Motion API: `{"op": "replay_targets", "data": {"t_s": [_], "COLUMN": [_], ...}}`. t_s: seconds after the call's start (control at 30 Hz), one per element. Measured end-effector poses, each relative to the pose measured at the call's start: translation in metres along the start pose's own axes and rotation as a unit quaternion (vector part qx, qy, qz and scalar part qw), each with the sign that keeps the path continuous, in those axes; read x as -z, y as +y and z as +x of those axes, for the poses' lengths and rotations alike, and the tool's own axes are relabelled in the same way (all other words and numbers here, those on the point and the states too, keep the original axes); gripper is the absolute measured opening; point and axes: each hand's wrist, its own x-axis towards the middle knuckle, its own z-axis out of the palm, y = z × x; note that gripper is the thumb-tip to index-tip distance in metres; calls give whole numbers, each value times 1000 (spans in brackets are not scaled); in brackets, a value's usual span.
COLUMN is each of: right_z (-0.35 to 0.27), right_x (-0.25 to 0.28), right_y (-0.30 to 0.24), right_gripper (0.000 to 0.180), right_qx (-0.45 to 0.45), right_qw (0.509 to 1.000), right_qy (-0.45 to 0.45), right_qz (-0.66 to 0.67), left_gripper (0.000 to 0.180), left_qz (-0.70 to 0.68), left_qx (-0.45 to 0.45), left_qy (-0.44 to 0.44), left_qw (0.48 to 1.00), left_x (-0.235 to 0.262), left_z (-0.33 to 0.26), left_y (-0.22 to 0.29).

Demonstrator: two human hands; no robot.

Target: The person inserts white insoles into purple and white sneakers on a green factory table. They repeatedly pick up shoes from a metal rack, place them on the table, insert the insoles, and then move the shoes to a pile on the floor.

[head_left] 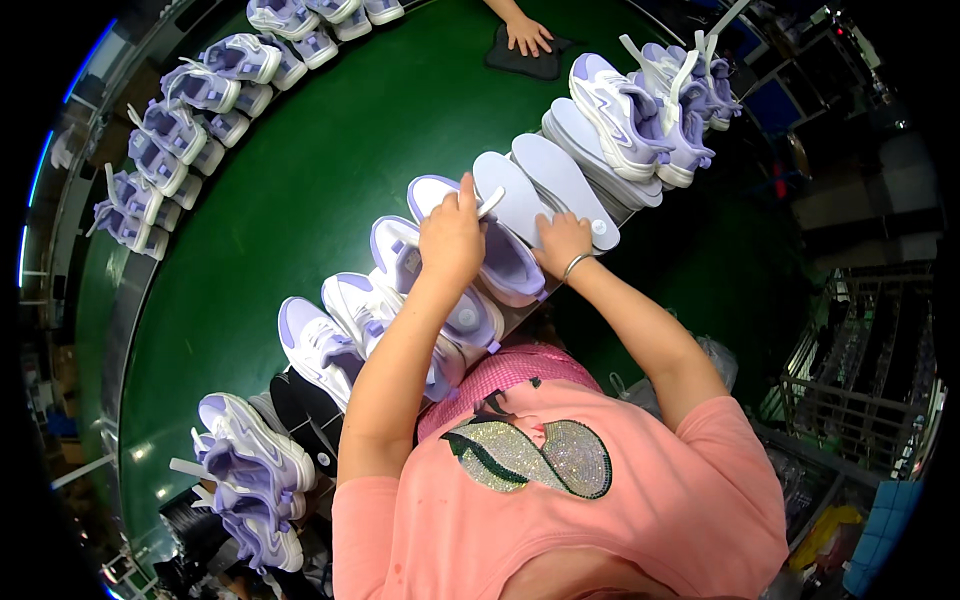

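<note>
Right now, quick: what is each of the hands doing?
Left hand: closed, pinching a white strip at a lilac sneaker.
Right hand: fingers resting on a white insole.

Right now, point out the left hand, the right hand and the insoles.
left hand (452, 238), head view, back of the hand
right hand (562, 240), head view, back of the hand
insoles (560, 178), head view, flat top face

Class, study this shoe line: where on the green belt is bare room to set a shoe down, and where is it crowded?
Bare room is the wide green belt middle, between the far shoe row and the near shoe row. Crowded spots are the near edge, where the left hand and right hand work beside the insoles, and the far edge.
</note>
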Motion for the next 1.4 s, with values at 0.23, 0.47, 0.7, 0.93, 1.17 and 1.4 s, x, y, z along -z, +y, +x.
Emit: {"op": "replay_targets", "data": {"t_s": [0.23,0.47,0.7,0.93,1.17,1.4], "right_z": [20,48,47,-35,-37,-42], "right_x": [9,5,27,112,88,58], "right_y": [36,51,49,38,-6,-55], "right_gripper": [37,44,42,25,24,24], "right_qx": [17,-126,-152,-24,47,169], "right_qw": [990,990,987,752,903,984], "right_qy": [79,50,42,-164,-251,21], "right_qz": [114,41,33,637,346,-54], "left_gripper": [36,31,32,32,32,25], "left_qz": [-84,-165,-279,-247,-171,-160], "left_qx": [89,125,216,221,141,133], "left_qy": [-56,-105,-153,-126,-52,-17], "left_qw": [991,973,923,935,974,978], "left_x": [-10,-12,-16,-24,-23,-28], "left_z": [-2,6,22,13,7,0], "left_y": [-25,-37,-54,-57,-32,-37]}}
